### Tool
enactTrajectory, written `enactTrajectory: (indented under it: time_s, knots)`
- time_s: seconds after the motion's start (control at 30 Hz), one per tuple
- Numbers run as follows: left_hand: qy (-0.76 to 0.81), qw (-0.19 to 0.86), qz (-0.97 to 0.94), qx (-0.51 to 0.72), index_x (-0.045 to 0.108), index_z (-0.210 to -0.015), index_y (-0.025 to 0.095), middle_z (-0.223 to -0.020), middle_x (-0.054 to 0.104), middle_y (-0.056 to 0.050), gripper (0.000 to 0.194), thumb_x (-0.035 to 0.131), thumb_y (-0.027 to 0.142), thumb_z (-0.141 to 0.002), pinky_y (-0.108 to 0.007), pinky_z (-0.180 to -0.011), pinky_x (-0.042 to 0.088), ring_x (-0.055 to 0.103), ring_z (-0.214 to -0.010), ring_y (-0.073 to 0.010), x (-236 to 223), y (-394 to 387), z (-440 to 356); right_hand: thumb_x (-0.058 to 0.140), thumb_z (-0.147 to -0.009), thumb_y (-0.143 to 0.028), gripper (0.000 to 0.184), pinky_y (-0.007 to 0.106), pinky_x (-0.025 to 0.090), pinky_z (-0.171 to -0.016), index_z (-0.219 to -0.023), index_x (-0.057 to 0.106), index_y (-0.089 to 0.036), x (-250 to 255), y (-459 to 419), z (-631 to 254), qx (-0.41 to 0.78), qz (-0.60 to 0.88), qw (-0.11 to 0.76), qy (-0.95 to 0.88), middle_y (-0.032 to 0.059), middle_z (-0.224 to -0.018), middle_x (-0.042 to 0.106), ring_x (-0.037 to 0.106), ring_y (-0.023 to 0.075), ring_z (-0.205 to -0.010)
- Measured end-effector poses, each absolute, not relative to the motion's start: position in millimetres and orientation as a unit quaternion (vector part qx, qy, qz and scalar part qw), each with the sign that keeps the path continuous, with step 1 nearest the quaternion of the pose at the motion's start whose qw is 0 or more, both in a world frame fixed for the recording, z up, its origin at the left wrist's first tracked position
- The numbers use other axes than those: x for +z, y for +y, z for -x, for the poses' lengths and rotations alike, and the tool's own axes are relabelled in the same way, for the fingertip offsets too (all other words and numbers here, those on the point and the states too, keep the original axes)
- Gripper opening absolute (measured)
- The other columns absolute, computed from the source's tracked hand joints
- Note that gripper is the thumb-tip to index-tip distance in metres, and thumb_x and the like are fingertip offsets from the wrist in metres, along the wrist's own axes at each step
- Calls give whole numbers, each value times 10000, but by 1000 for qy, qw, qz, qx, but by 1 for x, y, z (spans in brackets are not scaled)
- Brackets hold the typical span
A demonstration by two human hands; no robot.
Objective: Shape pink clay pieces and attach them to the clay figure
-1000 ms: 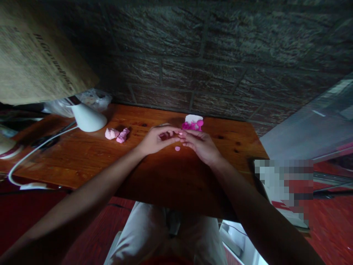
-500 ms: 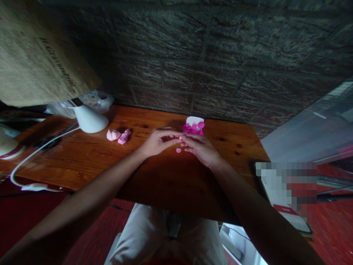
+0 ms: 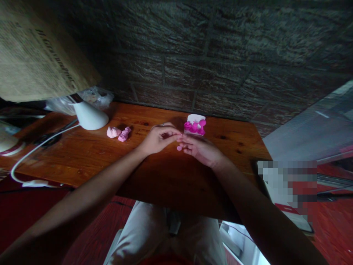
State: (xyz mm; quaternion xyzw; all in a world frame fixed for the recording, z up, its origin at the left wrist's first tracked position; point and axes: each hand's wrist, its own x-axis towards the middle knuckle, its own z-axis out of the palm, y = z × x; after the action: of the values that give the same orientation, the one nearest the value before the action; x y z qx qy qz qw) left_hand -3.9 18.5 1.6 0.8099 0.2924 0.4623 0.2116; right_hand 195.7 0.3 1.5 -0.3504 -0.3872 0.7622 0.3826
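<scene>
My left hand [image 3: 161, 139] and my right hand [image 3: 198, 147] meet at the fingertips above the wooden table. Both are closed in a pinch on a small piece of pink clay [image 3: 180, 135], mostly hidden by the fingers. Below the fingertips lies a flat round bit of pink clay [image 3: 179, 148], close to my right hand's lower fingers. Just behind my right hand, bright pink clay shapes [image 3: 194, 127] sit on a white card-like backing [image 3: 196, 118]. Two lumps, one pale pink clay [image 3: 113, 132] and one deeper pink clay [image 3: 124, 134], rest to the left of my hands.
A lamp with a white base [image 3: 92, 117] and paper shade [image 3: 41, 55] stands at the left, its white cord [image 3: 24, 158] looping over the wooden table [image 3: 165, 184]. Crumpled clear plastic [image 3: 96, 97] lies behind it. A stone-patterned wall [image 3: 176, 73] borders the back.
The clay between my fingertips shows less than before. My right hand's fingers have shifted slightly, and more of the bright pink shapes is visible behind them. The view has tilted a little.
</scene>
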Motion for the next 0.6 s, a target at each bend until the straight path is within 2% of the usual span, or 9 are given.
enactTrajectory:
  time_s: [0.2, 0.4, 0.6]
  knots:
    - [280, 207, -818, 458, 778, -958, 176, -829, 716, -48, 188, 707, 348, -928, -242, -638, 503, 635, -709, -122, 3, 18, 4, 877, -743, -352, 210, 255, 542, -762, -868, 774, -217, 0, 1, -196, 775, 351, 372, -372, 5, -857, 761, 678, 113, -769]
    - [265, 203, -834, 440, 782, -1061, 190, -890, 724, -68, 222, 698, 352, -934, -264, -689, 521, 661, -788, -145, 2, 19, 6, 896, -687, -312, 234, 280, 555, -780, -865, 779, -215, 2, 1, -194, 766, 343, 397, -371, -9, -804, 745, 655, 115, -752]
    - [286, 203, -827, 440, 752, -1150, 184, -837, 683, -42, 295, 697, 373, -930, -242, -622, 492, 602, -682, -117, -1, 18, 6, 859, -676, -237, 192, 303, 563, -770, -847, 773, -219, 4, 3, -195, 742, 346, 434, -375, -29, -773, 714, 599, 105, -694]
